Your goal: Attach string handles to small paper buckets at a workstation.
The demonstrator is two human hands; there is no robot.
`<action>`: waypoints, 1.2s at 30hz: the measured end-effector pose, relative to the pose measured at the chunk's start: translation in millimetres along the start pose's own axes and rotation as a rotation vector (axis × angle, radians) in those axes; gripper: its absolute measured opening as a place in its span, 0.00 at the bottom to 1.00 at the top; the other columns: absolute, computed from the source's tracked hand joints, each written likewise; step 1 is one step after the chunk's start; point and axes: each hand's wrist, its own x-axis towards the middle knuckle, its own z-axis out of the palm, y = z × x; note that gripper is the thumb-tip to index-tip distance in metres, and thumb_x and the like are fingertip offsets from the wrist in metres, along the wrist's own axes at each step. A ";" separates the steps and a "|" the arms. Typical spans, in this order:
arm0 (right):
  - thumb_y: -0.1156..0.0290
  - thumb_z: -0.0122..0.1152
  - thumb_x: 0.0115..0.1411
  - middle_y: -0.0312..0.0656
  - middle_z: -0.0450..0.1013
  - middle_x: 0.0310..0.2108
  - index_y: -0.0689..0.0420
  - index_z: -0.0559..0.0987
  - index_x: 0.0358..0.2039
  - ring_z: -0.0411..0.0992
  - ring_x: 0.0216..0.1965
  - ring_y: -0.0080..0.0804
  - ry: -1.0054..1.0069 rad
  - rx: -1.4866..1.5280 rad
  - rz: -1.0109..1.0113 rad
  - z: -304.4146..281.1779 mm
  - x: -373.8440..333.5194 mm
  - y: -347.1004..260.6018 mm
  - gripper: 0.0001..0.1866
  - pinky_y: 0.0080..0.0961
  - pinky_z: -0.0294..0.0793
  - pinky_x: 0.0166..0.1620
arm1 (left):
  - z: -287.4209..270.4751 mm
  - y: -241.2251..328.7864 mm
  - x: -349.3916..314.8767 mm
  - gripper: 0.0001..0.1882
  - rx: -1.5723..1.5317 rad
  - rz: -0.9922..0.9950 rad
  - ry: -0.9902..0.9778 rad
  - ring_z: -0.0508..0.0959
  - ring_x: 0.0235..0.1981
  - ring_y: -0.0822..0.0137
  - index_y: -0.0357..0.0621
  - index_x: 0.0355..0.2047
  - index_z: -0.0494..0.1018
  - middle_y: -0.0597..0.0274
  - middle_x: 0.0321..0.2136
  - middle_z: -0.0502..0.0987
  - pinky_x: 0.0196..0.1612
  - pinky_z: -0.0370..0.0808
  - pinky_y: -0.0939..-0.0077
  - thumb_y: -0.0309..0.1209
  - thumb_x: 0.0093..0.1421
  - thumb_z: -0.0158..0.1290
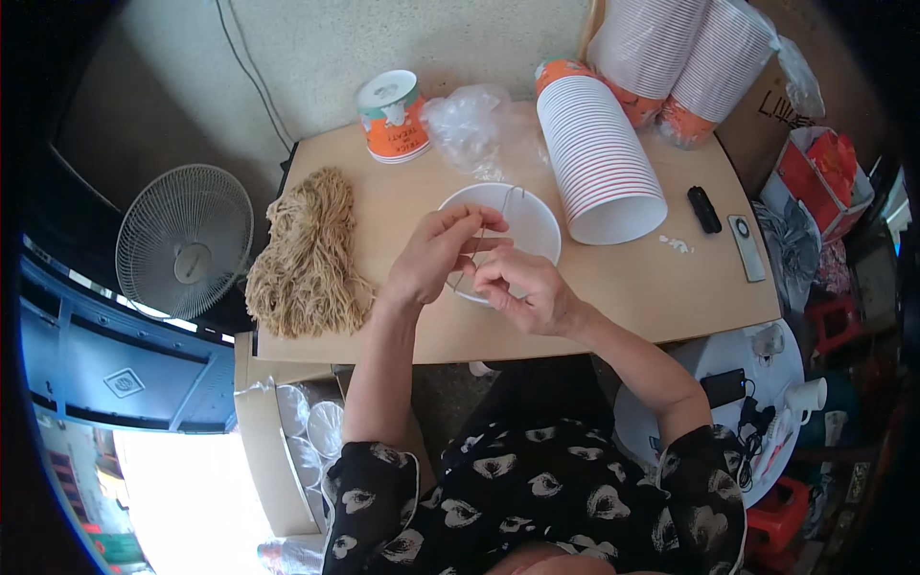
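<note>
Both hands meet over the near rim of a white paper bowl (pixel 517 218), used here as landmark. Left hand (pixel 433 257): fingers curled, thumb and forefinger pinched together on a thin tan string (pixel 476 251). Right hand (pixel 522 287): fingertips likewise closed on the same string, just below and right of the left hand; the two hands nearly touch. String runs from the pinch up across the bowl's opening toward its far rim; strand very fine, exact ends not resolved.

Bowl stands upright on a light wooden table (pixel 661 287), near the middle.

Left of the bowl: bundle of tan strings (pixel 309 257) lying flat on the table. Beyond the bowl, far left: short stack of orange-and-white cups (pixel 393 115), upside down. Directly beyond: crumpled clear plastic bag (pixel 474 125). Right of the bowl: long stack of white cups (pixel 599 158) lying on its side, open end toward the person. Further right: black lighter-shaped object (pixel 704 209) and grey remote (pixel 747 247). Well left, off the table: white fan (pixel 184 240).
</note>
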 end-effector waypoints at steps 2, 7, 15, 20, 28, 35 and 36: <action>0.79 0.61 0.61 0.42 0.74 0.32 0.61 0.76 0.34 0.74 0.33 0.35 0.016 0.024 -0.027 0.0 1.4 -6.8 0.03 0.29 0.73 0.39 | -2.5 -9.9 0.6 0.13 0.042 0.027 -0.005 0.82 0.45 0.67 0.34 0.50 0.71 0.56 0.45 0.77 0.33 0.78 0.84 0.28 0.71 0.45; 0.79 0.59 0.64 0.44 0.74 0.32 0.64 0.76 0.36 0.74 0.33 0.33 0.144 0.099 -0.093 -19.7 16.6 -19.7 0.02 0.27 0.73 0.39 | -0.4 -4.7 -8.9 0.13 0.193 -0.001 -0.110 0.68 0.25 0.86 0.41 0.51 0.73 0.72 0.34 0.77 0.23 0.61 0.91 0.29 0.67 0.52; 0.79 0.65 0.55 0.47 0.77 0.35 0.64 0.77 0.37 0.73 0.31 0.37 0.284 -0.413 -0.421 -19.8 38.8 -62.3 0.10 0.26 0.73 0.33 | 3.9 12.3 -23.8 0.13 0.028 0.007 -0.295 0.71 0.22 0.87 0.37 0.51 0.72 0.66 0.35 0.81 0.18 0.58 0.95 0.26 0.68 0.51; 0.77 0.63 0.57 0.49 0.77 0.36 0.64 0.76 0.38 0.74 0.33 0.39 0.244 -0.305 -0.266 26.7 1.4 -81.7 0.09 0.28 0.74 0.36 | 1.1 -2.0 -33.7 0.10 0.004 -0.009 -0.273 0.80 0.27 0.80 0.37 0.49 0.73 0.63 0.35 0.81 0.18 0.64 0.94 0.25 0.69 0.51; 0.75 0.59 0.60 0.52 0.77 0.38 0.64 0.75 0.40 0.75 0.35 0.41 0.178 -0.269 -0.043 15.8 -69.4 -128.4 0.08 0.31 0.74 0.40 | 20.6 -13.5 -48.0 0.09 -0.026 0.025 -0.355 0.78 0.25 0.79 0.34 0.45 0.74 0.63 0.31 0.79 0.24 0.72 0.89 0.19 0.65 0.50; 0.73 0.56 0.64 0.55 0.77 0.39 0.64 0.74 0.41 0.76 0.37 0.43 0.129 -0.220 0.082 -37.7 -72.4 -45.5 0.08 0.35 0.75 0.44 | 38.4 -12.6 -34.7 0.08 0.069 0.196 -0.359 0.78 0.22 0.75 0.37 0.40 0.75 0.62 0.25 0.79 0.24 0.73 0.81 0.18 0.61 0.52; 0.73 0.56 0.64 0.55 0.77 0.39 0.64 0.73 0.41 0.76 0.37 0.43 0.151 -0.188 0.088 -17.8 -61.7 -15.9 0.09 0.35 0.75 0.45 | 27.6 -12.4 -37.9 0.07 0.044 0.202 -0.318 0.79 0.21 0.74 0.36 0.40 0.75 0.61 0.23 0.78 0.23 0.74 0.80 0.20 0.60 0.54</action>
